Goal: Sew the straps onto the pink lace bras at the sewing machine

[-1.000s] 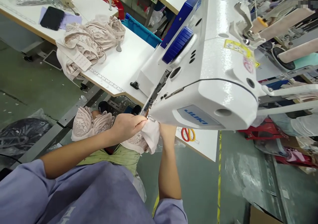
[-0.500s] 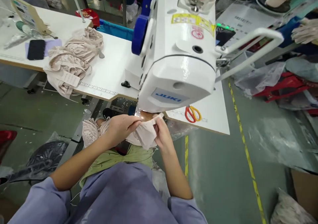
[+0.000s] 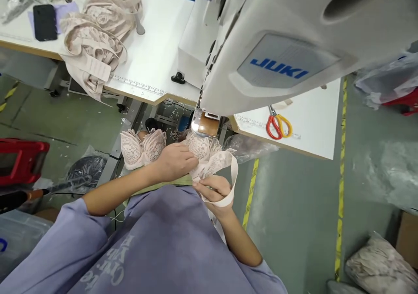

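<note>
A pale pink lace garment (image 3: 202, 150) lies in my lap, just below the head of a white Juki sewing machine (image 3: 277, 37). My left hand (image 3: 174, 160) rests on the lace with its fingers curled down onto the fabric. My right hand (image 3: 216, 192) is closed on a beige elastic strap (image 3: 232, 178) that loops up from the garment and round my fingers. More lace (image 3: 142, 148) bunches to the left of my left hand. The needle area is hidden under the machine head.
A pile of pink lace garments (image 3: 96, 41) sits on the white table (image 3: 156, 59) at the left, beside a black phone (image 3: 45, 21). Red and yellow scissors (image 3: 277, 126) lie on the table's right part. A red crate (image 3: 19, 161) and bags stand on the floor.
Both hands have dropped from under the machine head to my lap, bringing the garment with them. The strap now loops round my right hand. The view has tilted down and closer.
</note>
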Available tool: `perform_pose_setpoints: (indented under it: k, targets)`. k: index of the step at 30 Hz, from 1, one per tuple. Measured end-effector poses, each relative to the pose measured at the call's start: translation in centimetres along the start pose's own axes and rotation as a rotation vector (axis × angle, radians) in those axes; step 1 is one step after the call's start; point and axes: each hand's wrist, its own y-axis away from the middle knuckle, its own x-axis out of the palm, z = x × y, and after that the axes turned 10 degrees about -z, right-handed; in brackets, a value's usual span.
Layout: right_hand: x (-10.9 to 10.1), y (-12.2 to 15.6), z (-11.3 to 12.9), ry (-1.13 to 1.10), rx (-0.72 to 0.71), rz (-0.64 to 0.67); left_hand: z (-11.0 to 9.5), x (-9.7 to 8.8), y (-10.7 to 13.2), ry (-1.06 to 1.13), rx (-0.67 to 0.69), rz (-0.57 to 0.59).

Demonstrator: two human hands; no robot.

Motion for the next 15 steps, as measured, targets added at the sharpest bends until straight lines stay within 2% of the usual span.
perform_pose_setpoints:
  k: [4,8,10,13,15]
  targets:
    - [-0.2,-0.5,0.7,0.047,0.018,0.005,0.1,-0.3,-0.4,-0.017,0.003,-0.042]
    - [-1.1,-0.5,0.1,-0.038,0.101,0.061,-0.2,-0.7,0.0,0.085,-0.082,0.060]
    - [-2.1,0.1,-1.6,-0.105,0.247,0.229,-1.0,-1.7,0.1,0.289,-0.198,0.198]
    - [-3.6,1.6,-5.7,-0.018,0.524,0.463,-3.3,-4.1,-0.1,0.801,-0.358,0.469]
    - [-4.1,2.9,-8.4,0.108,0.570,0.572,-4.7,-5.7,-0.1,1.139,-0.381,0.565]
